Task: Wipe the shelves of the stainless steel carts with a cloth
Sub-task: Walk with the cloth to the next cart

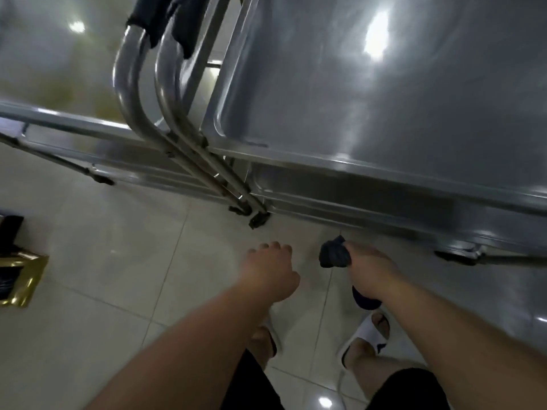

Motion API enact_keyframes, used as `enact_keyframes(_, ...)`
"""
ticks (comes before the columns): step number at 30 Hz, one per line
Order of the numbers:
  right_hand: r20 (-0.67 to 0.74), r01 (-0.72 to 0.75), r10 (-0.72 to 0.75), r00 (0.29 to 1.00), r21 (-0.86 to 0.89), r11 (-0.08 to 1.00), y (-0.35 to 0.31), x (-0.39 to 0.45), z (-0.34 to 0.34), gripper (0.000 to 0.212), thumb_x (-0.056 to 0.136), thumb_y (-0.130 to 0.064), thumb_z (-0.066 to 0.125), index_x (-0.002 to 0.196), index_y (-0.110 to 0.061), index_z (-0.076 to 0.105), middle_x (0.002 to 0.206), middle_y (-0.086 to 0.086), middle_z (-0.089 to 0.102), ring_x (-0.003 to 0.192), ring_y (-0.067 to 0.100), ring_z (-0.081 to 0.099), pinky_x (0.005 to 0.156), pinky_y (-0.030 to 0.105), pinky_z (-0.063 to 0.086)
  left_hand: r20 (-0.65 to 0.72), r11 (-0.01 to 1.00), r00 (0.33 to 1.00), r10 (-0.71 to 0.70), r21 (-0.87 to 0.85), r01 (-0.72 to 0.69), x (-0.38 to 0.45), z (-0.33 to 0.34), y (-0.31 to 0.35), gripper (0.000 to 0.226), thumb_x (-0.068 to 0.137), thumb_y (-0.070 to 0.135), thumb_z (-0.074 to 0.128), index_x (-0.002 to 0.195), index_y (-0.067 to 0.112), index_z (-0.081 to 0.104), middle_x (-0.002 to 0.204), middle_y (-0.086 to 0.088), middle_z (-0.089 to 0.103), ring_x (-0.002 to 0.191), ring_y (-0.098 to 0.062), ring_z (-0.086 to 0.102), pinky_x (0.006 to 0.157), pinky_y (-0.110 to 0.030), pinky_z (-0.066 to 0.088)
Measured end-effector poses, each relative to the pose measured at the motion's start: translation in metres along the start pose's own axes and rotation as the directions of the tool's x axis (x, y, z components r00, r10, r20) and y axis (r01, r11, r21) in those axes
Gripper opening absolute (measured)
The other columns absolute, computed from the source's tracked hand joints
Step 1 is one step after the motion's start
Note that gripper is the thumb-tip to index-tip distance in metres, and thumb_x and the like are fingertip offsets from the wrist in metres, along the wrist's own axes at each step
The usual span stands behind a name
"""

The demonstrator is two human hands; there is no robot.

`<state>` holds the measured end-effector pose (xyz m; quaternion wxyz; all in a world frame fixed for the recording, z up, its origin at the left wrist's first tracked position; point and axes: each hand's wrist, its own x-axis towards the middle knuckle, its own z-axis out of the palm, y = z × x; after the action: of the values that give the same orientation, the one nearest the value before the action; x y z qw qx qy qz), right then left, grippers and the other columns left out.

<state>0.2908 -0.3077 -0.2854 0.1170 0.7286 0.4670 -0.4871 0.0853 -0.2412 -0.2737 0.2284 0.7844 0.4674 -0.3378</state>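
Two stainless steel carts stand side by side. The right cart's top shelf (384, 93) fills the upper right, and its lower shelves (355, 202) show beneath the near rim. The left cart's shelf (50, 69) is at the upper left. My right hand (370, 270) grips a bunched dark blue cloth (334, 255) low in front of the right cart, apart from the steel. My left hand (269, 270) hangs beside it with fingers loosely curled, holding nothing.
Curved steel handles (139, 93) with dark padded grips (165, 22) run between the carts. A caster (259, 221) sits on the pale tiled floor. A gold-edged dark object (20, 276) lies at the left. My feet in white slippers (367, 335) are below.
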Motion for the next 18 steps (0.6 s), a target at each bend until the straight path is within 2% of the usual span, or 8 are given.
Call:
enact_keyframes(3, -0.060, 0.023, -0.019, 0.998, 0.067, 0.997, 0.006, 0.051, 0.030, 0.017, 0.101, -0.007, 0.044, 0.105, -0.024, 0.045, 0.106, 0.010, 0.057, 0.102, 0.028, 0.059, 0.090, 0.039, 0.048, 0.022, 1.000, 0.999, 0.025, 0.009, -0.025, 0.045, 0.025, -0.008, 0.055, 0.102, 0.051, 0.050, 0.146, 0.019, 0.048, 0.141, -0.008, 0.055, 0.128, -0.030, 0.053, 0.098, -0.045, 0.043)
enact_keyframes(5, -0.105, 0.059, -0.050, 0.993, 0.087, 0.994, 0.010, 0.077, 0.045, 0.023, 0.100, -0.001, 0.043, 0.090, -0.022, 0.042, 0.097, 0.011, 0.055, 0.097, 0.030, 0.060, 0.087, 0.039, 0.047, 0.021, 0.999, 0.999, 0.031, 0.015, -0.031, 0.070, 0.037, -0.013, 0.057, 0.103, 0.050, 0.051, 0.151, 0.020, 0.045, 0.146, -0.008, 0.053, 0.132, -0.031, 0.052, 0.104, -0.046, 0.043)
enact_keyframes(7, -0.115, 0.075, -0.067, 0.991, 0.068, 0.995, 0.016, 0.107, 0.060, 0.031, 0.101, 0.003, 0.043, 0.083, -0.022, 0.042, 0.092, 0.009, 0.054, 0.096, 0.026, 0.056, 0.083, 0.036, 0.040, -0.013, 0.999, 0.999, 0.051, 0.013, -0.051, 0.100, 0.055, -0.018, 0.055, 0.103, 0.048, 0.051, 0.151, 0.019, 0.047, 0.147, -0.008, 0.054, 0.133, -0.031, 0.053, 0.105, -0.046, 0.043)
enact_keyframes(9, -0.101, 0.076, -0.074, 0.992, 0.017, 0.997, 0.021, 0.136, 0.070, 0.024, 0.104, 0.000, 0.043, 0.094, -0.018, 0.054, 0.096, 0.007, 0.055, 0.100, 0.021, 0.051, 0.085, 0.032, 0.037, -0.041, 0.998, 0.997, 0.058, 0.015, -0.058, 0.131, 0.071, -0.023, 0.056, 0.102, 0.047, 0.053, 0.150, 0.019, 0.048, 0.146, -0.008, 0.055, 0.133, -0.031, 0.053, 0.104, -0.046, 0.044)
enact_keyframes(10, -0.090, 0.076, -0.075, 0.993, 0.008, 0.997, 0.024, 0.150, 0.075, 0.018, 0.104, -0.002, 0.045, 0.109, -0.013, 0.059, 0.104, 0.010, 0.059, 0.103, 0.021, 0.052, 0.086, 0.031, 0.038, -0.054, 0.998, 0.997, 0.062, 0.024, -0.060, 0.146, 0.079, -0.025, 0.056, 0.101, 0.047, 0.054, 0.150, 0.020, 0.048, 0.145, -0.007, 0.055, 0.133, -0.031, 0.053, 0.103, -0.046, 0.045)
enact_keyframes(12, -0.099, 0.039, -0.044, 0.994, -0.052, 0.998, 0.027, 0.177, 0.078, 0.034, 0.101, -0.008, 0.049, 0.134, -0.012, 0.054, 0.123, 0.015, 0.062, 0.109, 0.027, 0.059, 0.091, 0.031, 0.044, -0.090, 0.997, 0.994, 0.070, 0.033, -0.067, 0.178, 0.091, -0.030, 0.057, 0.100, 0.048, 0.055, 0.149, 0.021, 0.049, 0.144, -0.007, 0.056, 0.132, -0.031, 0.054, 0.102, -0.047, 0.046)
enact_keyframes(14, -0.151, 0.034, -0.045, 0.988, -0.080, 0.996, 0.029, 0.198, 0.078, 0.041, 0.101, -0.011, 0.048, 0.142, -0.017, 0.053, 0.127, 0.011, 0.063, 0.111, 0.027, 0.062, 0.099, 0.038, 0.051, -0.128, 0.996, 0.988, 0.081, 0.037, -0.077, 0.211, 0.100, -0.033, 0.057, 0.098, 0.047, 0.055, 0.149, 0.021, 0.051, 0.144, -0.007, 0.057, 0.132, -0.031, 0.056, 0.101, -0.046, 0.046)
enact_keyframes(18, -0.222, 0.073, -0.103, 0.970, -0.141, 0.987, 0.035, 0.250, 0.074, 0.041, 0.103, -0.012, 0.047, 0.142, -0.022, 0.047, 0.128, 0.009, 0.061, 0.110, 0.028, 0.062, 0.099, 0.046, 0.052, -0.190, 0.993, 0.976, 0.106, 0.062, -0.096, 0.275, 0.116, -0.038, 0.056, 0.097, 0.050, 0.055, 0.147, 0.024, 0.051, 0.141, -0.003, 0.057, 0.130, -0.028, 0.057, 0.087, -0.043, 0.045)
